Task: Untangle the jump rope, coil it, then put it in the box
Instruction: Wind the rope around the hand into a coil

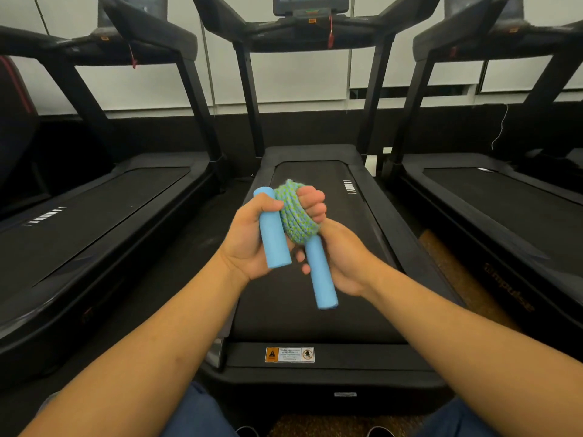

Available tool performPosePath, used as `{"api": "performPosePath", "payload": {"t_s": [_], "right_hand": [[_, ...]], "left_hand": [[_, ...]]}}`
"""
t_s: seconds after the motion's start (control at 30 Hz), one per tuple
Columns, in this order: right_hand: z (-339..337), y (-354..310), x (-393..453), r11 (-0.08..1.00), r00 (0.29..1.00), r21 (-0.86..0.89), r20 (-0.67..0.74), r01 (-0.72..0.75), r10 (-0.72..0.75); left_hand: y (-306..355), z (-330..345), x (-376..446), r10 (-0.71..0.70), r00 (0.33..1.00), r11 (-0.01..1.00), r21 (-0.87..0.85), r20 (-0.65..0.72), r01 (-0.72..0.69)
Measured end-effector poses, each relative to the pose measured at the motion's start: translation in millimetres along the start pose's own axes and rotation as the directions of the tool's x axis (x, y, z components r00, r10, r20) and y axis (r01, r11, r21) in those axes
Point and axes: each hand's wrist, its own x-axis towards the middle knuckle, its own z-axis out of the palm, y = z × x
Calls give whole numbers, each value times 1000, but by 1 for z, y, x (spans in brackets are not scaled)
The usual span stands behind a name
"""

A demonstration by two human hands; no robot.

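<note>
The jump rope (295, 216) is green-and-blue braided cord wound into a tight bundle, with two light blue foam handles. My left hand (246, 244) grips the first handle (274, 241) with the thumb across it, and its fingers curl round the top of the bundle. My right hand (350, 263) holds the second handle (320, 279), which sticks out downward below the bundle; its fingertips show between the two handles. Both hands are held close together over the middle treadmill. No box is in view.
I am at the rear end of a black treadmill (315, 323), with its console (310, 7) far ahead. Another treadmill stands on the left (94, 216) and one on the right (504, 209). My knees are at the bottom edge.
</note>
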Motion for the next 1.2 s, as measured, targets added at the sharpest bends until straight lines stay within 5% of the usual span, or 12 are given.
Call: {"api": "performPosePath", "payload": {"t_s": [0.23,0.43,0.57,0.87,1.2], "right_hand": [[0,-5,-5,978,994,-178,4,-104,106],[7,-3,-5,986,988,70,-28,-149,152],[14,2,-3,979,983,89,31,-182,180],[18,8,1,998,999,-50,-28,25,-26],[18,14,17,971,946,-224,-289,81,-146]], "left_hand": [[9,-11,1,67,975,988,150,-210,-36],[12,-11,-2,-18,974,991,128,-227,48],[12,-21,-6,-61,977,974,202,-206,103],[11,-31,-9,-202,970,967,129,-137,219],[16,-21,-2,-137,915,912,313,-379,266]]}}
